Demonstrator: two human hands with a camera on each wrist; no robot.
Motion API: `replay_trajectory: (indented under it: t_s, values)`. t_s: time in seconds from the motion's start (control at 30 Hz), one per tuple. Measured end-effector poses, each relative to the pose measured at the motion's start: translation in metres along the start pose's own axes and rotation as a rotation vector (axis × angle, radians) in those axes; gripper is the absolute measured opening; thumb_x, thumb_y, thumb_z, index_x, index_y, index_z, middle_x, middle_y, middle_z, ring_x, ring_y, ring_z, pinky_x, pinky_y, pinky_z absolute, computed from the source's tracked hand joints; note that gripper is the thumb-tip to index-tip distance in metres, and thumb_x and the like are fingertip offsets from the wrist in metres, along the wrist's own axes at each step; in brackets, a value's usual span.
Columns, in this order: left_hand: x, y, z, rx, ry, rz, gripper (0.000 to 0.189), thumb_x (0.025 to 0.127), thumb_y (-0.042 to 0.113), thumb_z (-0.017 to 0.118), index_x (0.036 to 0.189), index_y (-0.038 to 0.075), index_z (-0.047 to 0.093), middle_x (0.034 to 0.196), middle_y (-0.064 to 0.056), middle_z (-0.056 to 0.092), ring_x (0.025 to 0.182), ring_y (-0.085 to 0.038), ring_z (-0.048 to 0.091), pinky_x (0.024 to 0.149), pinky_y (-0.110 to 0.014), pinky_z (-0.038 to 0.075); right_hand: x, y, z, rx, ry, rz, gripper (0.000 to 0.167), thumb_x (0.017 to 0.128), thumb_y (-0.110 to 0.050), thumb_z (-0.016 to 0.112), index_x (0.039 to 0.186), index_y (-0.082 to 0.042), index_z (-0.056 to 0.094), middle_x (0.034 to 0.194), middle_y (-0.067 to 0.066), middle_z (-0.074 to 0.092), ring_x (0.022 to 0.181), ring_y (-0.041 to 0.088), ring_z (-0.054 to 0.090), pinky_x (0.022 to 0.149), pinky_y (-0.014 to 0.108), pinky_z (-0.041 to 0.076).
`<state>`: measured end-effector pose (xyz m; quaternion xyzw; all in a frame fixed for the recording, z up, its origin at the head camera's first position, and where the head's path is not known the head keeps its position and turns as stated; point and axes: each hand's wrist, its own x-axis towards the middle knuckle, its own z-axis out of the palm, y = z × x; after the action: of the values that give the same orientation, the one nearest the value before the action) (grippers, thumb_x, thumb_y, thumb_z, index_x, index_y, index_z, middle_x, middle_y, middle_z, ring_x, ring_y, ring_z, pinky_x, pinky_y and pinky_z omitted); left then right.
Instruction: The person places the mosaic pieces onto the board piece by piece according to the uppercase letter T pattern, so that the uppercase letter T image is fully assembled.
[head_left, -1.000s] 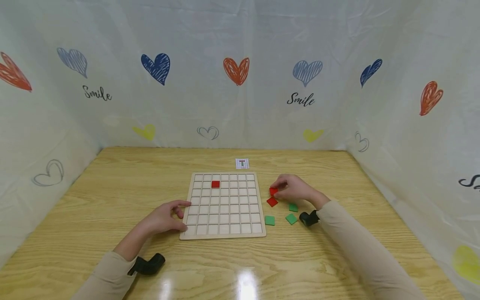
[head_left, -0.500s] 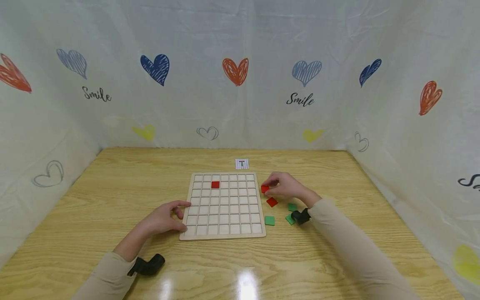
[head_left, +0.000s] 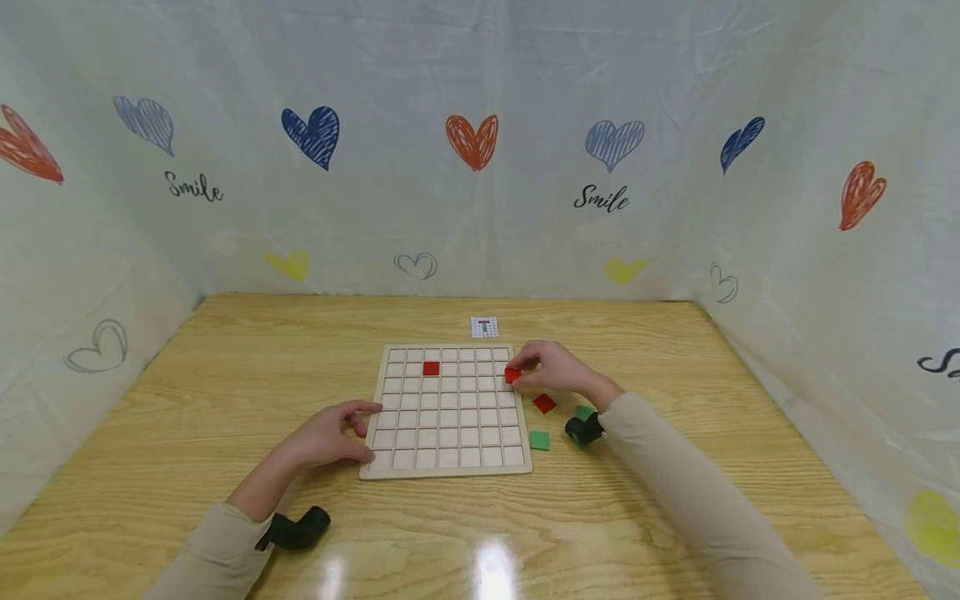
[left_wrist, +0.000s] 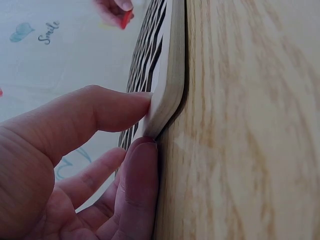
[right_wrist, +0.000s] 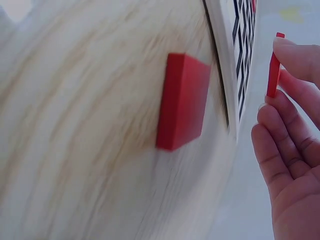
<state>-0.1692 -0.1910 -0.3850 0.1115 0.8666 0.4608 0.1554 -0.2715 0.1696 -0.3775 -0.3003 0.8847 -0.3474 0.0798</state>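
In the head view, a wooden grid board lies on the table, with a red square tile in one cell near its far side. My left hand holds the board's left edge near the front corner; in the left wrist view its thumb rests on the rim, with fingers against the side. My right hand pinches another red square tile between thumb and fingers, above the board's right edge. A further red tile lies on the table below that hand.
A green tile lies by the board's right edge. Another green tile is partly hidden by the black right wrist camera. Behind the board lies a small printed grid card. A heart-patterned sheet surrounds the table.
My right hand has moved left with the pinched red tile, from beside the loose tiles to over the board's right edge. The left hand and the board have stayed put.
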Motion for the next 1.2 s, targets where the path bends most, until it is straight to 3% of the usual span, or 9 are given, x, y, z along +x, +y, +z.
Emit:
replay_trajectory:
  t_s: [0.87, 1.2]
  values:
    - [0.000, -0.003, -0.001, 0.018, 0.001, 0.006, 0.068, 0.068, 0.003, 0.078, 0.129, -0.004, 0.049, 0.085, -0.008, 0.048, 0.067, -0.019, 0.041, 0.062, -0.030, 0.036, 0.034, -0.014, 0.026, 0.066, -0.042, -0.023, 0.025, 0.079, -0.015, 0.075, 0.102, -0.007, 0.071, 0.091, -0.002, 0.059, 0.083, 0.016, 0.051, 0.074, 0.028, 0.043]
    - [0.001, -0.003, 0.000, -0.003, -0.001, 0.002, 0.067, 0.068, 0.002, 0.077, 0.128, -0.004, 0.049, 0.085, -0.008, 0.048, 0.067, -0.019, 0.041, 0.061, -0.029, 0.037, 0.046, -0.020, 0.032, 0.037, -0.057, -0.053, 0.024, 0.079, -0.014, 0.074, 0.101, -0.006, 0.071, 0.090, -0.002, 0.060, 0.082, 0.015, 0.051, 0.073, 0.027, 0.044]
